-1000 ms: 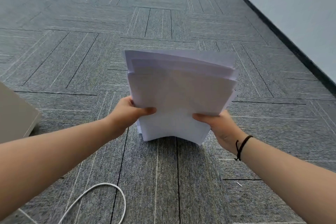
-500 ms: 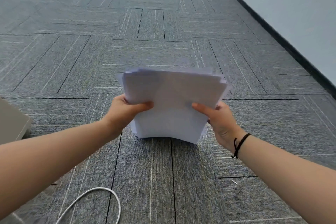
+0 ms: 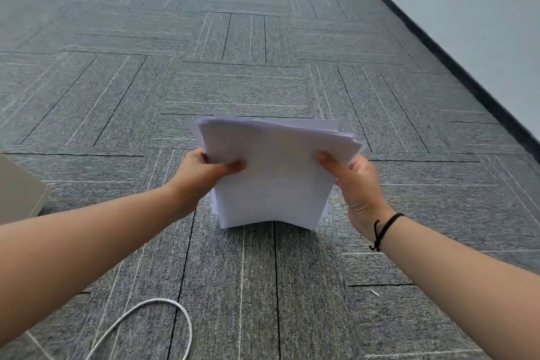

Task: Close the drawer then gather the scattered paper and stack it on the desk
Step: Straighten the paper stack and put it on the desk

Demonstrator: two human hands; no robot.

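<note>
Paper stack (image 3: 274, 175) lowered; two hands' grip.

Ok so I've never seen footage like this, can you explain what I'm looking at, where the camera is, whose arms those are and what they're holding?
There is no machine here. The camera is worn on a person's head and looks forward and down, so the two bare arms reaching in from the bottom are the wearer's own. The left hand and right hand each pinch one side of a stack of white paper, thumbs on top. The sheets are unevenly aligned, and the stack's lower edge is at the grey carpet floor; whether it touches is hard to tell. A black band circles the right wrist. A white cable loops on the carpet near the bottom, and a beige furniture corner shows at the left edge.
</note>
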